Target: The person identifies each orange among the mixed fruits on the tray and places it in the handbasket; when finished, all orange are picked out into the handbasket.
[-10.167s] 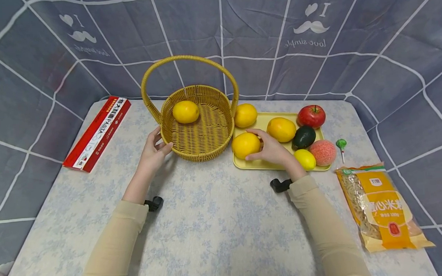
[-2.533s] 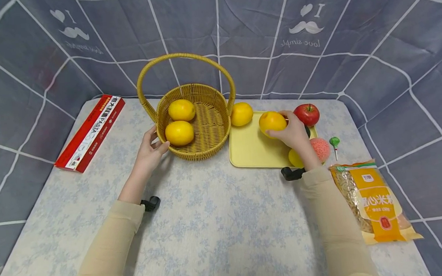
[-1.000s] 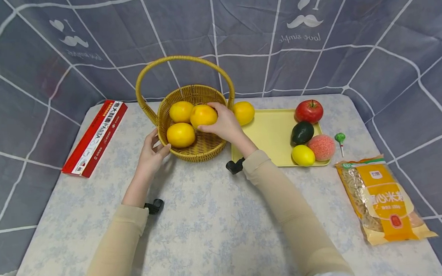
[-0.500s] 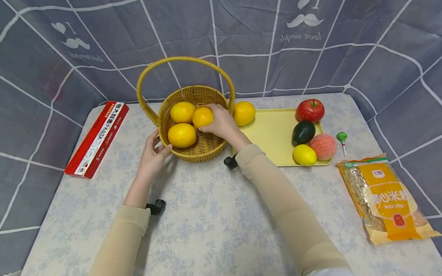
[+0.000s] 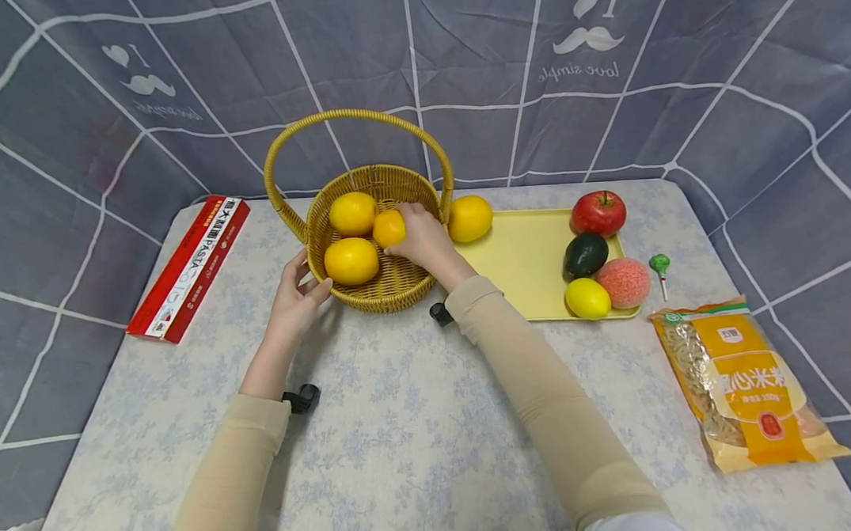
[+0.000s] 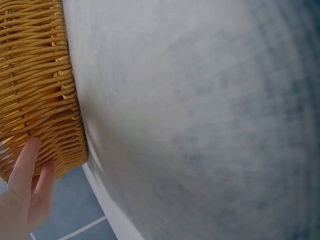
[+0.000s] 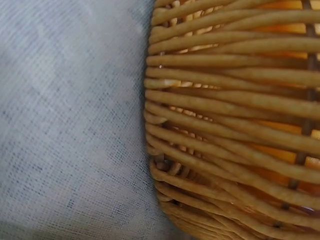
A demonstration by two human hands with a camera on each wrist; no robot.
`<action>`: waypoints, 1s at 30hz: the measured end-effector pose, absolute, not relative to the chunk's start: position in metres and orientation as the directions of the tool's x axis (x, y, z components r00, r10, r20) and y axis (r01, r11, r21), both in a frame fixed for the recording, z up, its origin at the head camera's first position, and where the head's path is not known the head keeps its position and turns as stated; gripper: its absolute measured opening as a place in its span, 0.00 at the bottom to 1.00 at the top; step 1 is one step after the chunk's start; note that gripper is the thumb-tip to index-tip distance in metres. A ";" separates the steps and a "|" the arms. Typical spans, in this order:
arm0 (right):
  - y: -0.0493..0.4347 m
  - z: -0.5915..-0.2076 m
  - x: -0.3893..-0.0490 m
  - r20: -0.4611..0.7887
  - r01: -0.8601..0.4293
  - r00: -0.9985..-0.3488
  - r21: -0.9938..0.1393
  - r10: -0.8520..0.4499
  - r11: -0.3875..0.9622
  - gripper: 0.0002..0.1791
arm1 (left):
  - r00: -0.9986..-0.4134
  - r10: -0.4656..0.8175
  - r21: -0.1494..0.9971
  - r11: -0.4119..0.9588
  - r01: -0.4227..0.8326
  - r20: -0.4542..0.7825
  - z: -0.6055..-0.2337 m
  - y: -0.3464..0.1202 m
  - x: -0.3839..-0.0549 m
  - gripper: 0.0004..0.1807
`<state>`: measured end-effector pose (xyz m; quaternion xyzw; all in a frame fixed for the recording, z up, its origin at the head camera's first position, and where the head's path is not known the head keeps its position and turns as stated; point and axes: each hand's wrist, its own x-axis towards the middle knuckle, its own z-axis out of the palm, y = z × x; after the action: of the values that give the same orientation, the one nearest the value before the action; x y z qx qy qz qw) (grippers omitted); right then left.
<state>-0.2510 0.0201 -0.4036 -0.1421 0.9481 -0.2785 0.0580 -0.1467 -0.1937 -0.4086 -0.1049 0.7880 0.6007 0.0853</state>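
In the head view, a wicker basket [image 5: 391,287] with a tall handle stands toward the back. Inside, at its left, lie two yellow mangoes, a rear mango [image 5: 353,213] and a front mango [image 5: 352,261]. My right hand [image 5: 427,238] reaches in over the right rim and holds a third mango [image 5: 389,229] beside them, its right part hidden by the fingers. My left hand [image 5: 293,299] touches the basket's left outer side. In the left wrist view, straight fingers [image 6: 25,167] rest against the weave. The right wrist view shows only basket wall [image 7: 225,110] and cloth.
Right of the basket, a yellow tray [image 5: 518,261] bears a red apple [image 5: 598,213], avocado [image 5: 586,255], lemon [image 5: 588,299] and pink peach-like fruit [image 5: 623,283]. Another mango [image 5: 470,218] sits between basket and tray. Around them are a pasta box [image 5: 189,268], green lollipop [image 5: 659,265] and noodle bag [image 5: 747,382].
My right hand has put one mango from the tray into the basket, then carried another there. Over the last second it lowers this mango deeper. My left hand stays at the basket.
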 end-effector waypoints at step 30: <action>0.072 -0.379 -0.207 0.083 -0.288 -0.926 -0.784 -0.368 0.549 0.27 | -0.963 -0.059 0.924 0.271 -0.270 -0.264 -0.410 -0.196 -0.148 0.43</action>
<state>-0.2074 0.0716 -0.3787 -0.1866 0.8789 -0.4365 0.0454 -0.1479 -0.1961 -0.4103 -0.1038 0.7922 0.5948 0.0885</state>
